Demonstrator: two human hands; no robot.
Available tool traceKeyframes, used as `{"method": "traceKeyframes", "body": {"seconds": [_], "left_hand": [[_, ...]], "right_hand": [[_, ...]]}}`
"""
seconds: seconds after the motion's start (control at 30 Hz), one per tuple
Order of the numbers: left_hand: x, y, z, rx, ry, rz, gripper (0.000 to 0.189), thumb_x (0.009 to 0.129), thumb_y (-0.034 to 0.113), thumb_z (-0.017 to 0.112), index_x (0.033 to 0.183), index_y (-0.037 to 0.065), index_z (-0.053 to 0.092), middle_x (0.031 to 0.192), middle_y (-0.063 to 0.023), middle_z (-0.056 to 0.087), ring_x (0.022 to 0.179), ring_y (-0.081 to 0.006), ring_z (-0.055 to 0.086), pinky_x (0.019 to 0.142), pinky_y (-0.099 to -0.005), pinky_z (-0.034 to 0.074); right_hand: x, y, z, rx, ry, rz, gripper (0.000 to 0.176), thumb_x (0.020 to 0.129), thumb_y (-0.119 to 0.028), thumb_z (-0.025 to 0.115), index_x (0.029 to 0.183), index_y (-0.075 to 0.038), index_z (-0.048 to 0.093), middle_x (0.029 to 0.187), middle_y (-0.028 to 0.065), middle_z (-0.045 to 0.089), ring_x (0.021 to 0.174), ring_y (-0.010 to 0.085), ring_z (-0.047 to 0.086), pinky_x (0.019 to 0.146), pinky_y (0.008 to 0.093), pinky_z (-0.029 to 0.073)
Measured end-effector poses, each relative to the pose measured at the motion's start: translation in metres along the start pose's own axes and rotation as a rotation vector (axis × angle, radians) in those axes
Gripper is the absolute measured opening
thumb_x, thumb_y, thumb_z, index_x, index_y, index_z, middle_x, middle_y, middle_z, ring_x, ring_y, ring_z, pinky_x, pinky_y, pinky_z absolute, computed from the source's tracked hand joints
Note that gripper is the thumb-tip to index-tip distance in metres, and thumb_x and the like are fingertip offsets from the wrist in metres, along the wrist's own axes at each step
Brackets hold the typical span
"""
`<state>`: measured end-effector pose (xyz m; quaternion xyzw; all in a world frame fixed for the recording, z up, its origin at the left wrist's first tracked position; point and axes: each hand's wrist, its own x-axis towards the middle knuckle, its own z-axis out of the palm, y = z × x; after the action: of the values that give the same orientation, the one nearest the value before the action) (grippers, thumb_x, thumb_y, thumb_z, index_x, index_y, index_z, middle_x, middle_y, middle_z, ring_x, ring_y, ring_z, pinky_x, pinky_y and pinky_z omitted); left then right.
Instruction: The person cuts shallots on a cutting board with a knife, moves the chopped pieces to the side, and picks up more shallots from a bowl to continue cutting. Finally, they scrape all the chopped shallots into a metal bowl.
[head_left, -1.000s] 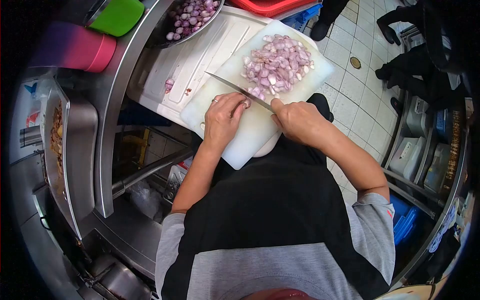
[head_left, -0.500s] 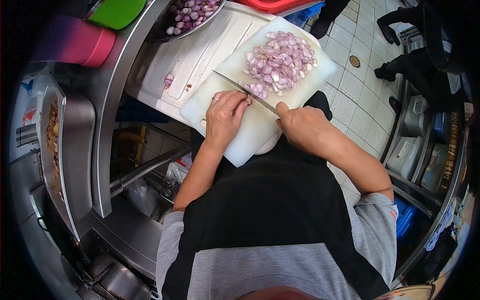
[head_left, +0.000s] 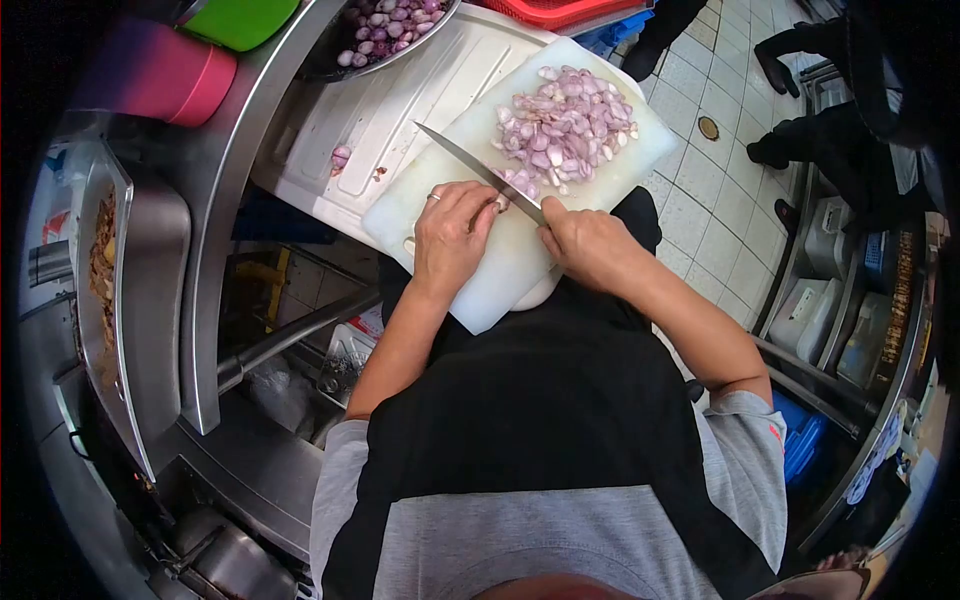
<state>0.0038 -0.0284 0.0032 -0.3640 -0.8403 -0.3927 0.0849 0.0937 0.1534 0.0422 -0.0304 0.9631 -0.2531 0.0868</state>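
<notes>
My right hand [head_left: 592,243] is closed round the handle of a kitchen knife [head_left: 468,160], whose blade points up and left across the white cutting board [head_left: 400,205]. Beside the blade, my left hand [head_left: 452,232] is closed with bent fingers on a small shallot [head_left: 502,203], mostly hidden by the fingertips. A heap of sliced shallots [head_left: 565,125] covers the far right part of the board, on the other side of the blade from my left hand.
A metal bowl of whole shallots [head_left: 385,30] stands at the back of the white lid-like surface [head_left: 440,75]. Shallot scraps [head_left: 341,157] lie there. A metal counter edge [head_left: 225,170] runs along the left, with a pink container [head_left: 200,85]. Another person's dark-clothed legs [head_left: 830,140] are at right.
The knife has shifted slightly left and its blade face shows wider. My right hand has moved a little left and toward me. My left hand stays nearly in place.
</notes>
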Motion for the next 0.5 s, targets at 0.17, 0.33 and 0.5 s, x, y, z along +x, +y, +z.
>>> {"method": "traceKeyframes", "body": {"seconds": [0.17, 0.33, 0.5], "left_hand": [[-0.001, 0.0, -0.001, 0.002, -0.004, -0.004, 0.017, 0.075, 0.002, 0.073, 0.092, 0.004, 0.069, 0.095, -0.0108, 0.067, 0.09, -0.0287, 0.063, 0.079, -0.038, 0.051], [-0.001, 0.0, 0.0, -0.006, 0.01, -0.006, 0.017, 0.075, 0.002, 0.073, 0.091, 0.004, 0.069, 0.094, -0.0108, 0.067, 0.09, -0.0287, 0.063, 0.079, -0.0376, 0.051], [-0.001, 0.0, 0.0, -0.001, 0.001, 0.01, 0.017, 0.075, 0.001, 0.072, 0.091, 0.003, 0.069, 0.094, -0.011, 0.068, 0.091, -0.0288, 0.063, 0.079, -0.0376, 0.051]], "right_hand": [[-0.008, -0.013, -0.032, -0.06, -0.166, 0.02, 0.026, 0.094, -0.021, 0.055, 0.097, 0.002, 0.045, 0.068, 0.0232, 0.063, 0.067, 0.0427, 0.064, 0.061, 0.0515, 0.05], [-0.001, -0.008, -0.005, -0.005, -0.057, 0.034, 0.025, 0.095, -0.022, 0.054, 0.097, 0.002, 0.045, 0.068, 0.0228, 0.064, 0.068, 0.0427, 0.064, 0.061, 0.0516, 0.051], [-0.007, -0.012, -0.032, -0.038, -0.119, 0.013, 0.025, 0.095, -0.022, 0.053, 0.096, 0.002, 0.045, 0.069, 0.0232, 0.064, 0.068, 0.0433, 0.064, 0.061, 0.052, 0.051]]}}
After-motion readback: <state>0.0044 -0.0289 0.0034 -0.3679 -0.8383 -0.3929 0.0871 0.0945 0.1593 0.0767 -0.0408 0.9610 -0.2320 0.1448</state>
